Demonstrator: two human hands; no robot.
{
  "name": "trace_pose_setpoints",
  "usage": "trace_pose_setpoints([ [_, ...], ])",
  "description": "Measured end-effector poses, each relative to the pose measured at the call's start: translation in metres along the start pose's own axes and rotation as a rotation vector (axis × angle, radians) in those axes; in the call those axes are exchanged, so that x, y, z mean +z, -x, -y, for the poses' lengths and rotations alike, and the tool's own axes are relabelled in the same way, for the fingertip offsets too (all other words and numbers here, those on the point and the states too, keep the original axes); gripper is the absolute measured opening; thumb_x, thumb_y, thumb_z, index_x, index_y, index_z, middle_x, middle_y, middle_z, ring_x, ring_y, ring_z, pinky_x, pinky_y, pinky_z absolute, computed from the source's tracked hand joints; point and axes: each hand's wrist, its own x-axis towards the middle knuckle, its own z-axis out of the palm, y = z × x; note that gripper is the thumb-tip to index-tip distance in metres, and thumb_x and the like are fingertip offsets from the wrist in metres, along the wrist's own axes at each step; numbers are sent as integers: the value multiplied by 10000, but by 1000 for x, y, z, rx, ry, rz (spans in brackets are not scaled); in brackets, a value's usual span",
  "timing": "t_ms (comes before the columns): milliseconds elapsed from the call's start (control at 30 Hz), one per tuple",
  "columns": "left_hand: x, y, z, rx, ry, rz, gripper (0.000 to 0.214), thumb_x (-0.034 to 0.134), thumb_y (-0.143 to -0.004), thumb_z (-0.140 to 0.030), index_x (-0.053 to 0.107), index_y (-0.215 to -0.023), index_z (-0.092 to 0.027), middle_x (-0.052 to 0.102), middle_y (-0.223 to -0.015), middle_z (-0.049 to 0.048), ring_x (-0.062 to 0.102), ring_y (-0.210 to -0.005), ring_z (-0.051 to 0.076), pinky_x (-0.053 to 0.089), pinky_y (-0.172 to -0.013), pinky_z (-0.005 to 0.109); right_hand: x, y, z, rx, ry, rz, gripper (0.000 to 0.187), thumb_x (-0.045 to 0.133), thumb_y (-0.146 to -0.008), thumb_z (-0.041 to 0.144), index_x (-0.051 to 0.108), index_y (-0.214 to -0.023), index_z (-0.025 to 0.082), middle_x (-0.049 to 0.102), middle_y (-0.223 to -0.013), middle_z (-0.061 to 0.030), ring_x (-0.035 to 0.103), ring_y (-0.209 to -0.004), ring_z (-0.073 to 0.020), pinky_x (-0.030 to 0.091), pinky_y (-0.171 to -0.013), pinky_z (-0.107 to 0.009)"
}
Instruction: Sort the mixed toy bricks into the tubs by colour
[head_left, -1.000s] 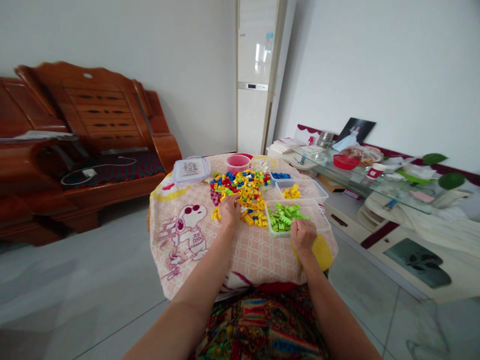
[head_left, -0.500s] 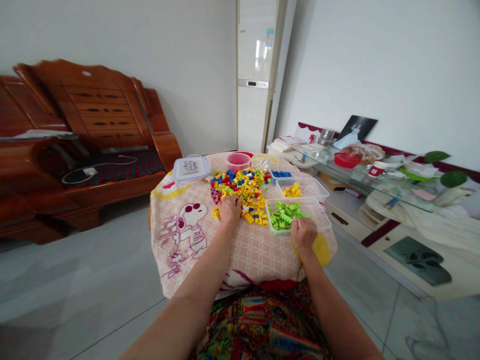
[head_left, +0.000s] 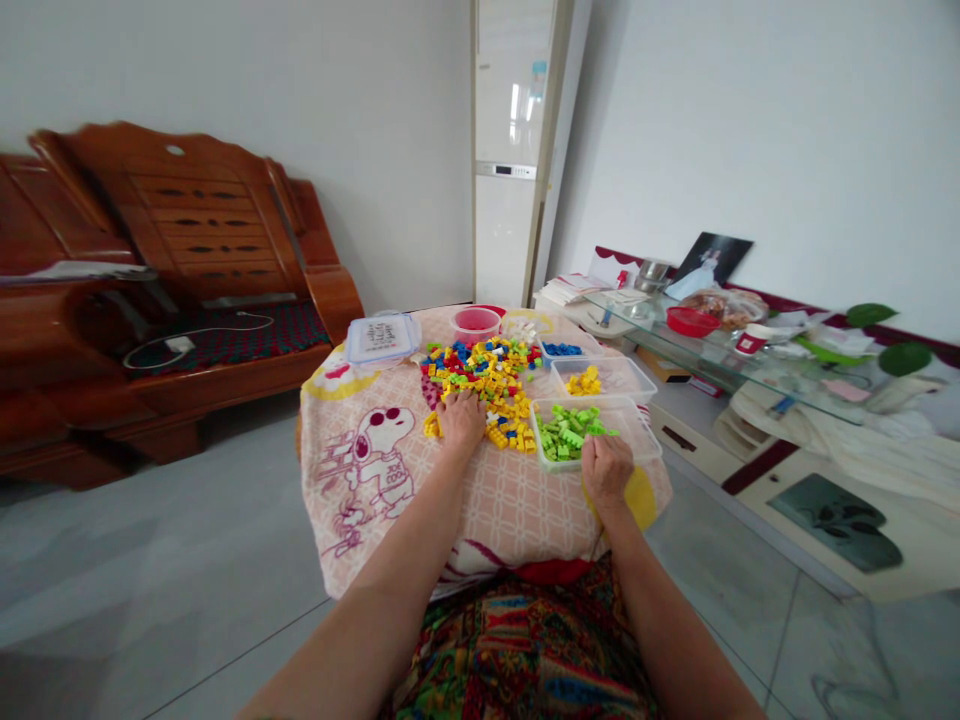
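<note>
My left hand lies on the near left side of a mixed pile of toy building bricks, its fingers apart and touching the yellow ones. My right hand is closed in a fist at the near edge of a clear plastic box; whatever its fingers hold is hidden. Green bricks fill the left part of that box. Behind it stands a second clear box with a few yellow bricks. Blue bricks lie in a third box farther back.
A pink round tub stands at the table's far side, with a clear lid to its left. A patterned cloth covers the small table. To the right runs a cluttered glass shelf; a wooden sofa is on the left.
The fingers of my left hand have spread out from a closed bunch over the bricks. My right hand stays closed in the same spot.
</note>
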Motion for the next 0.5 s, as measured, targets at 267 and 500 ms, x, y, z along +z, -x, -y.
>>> trace_pose_setpoints([
  [267,-1,2,-3,9,-50,13,359,429,-1009,-334,761,-1033,-199,707,-1255,122,580,-1190,328,398,-1030,492,1,1,-1,5,-2,-9,382,428,-1008,230,520,-637,229,597,-653,-64,495,-690,-212,311,-720,-344],
  [500,-4,3,-5,-21,-72,20,387,430,-1010,-362,770,-1051,-183,695,-1253,152,569,-1198,342,394,-1037,500,2,2,-3,1,10,4,383,429,-1013,236,530,-643,224,602,-661,-67,505,-700,-210,305,-718,-344],
])
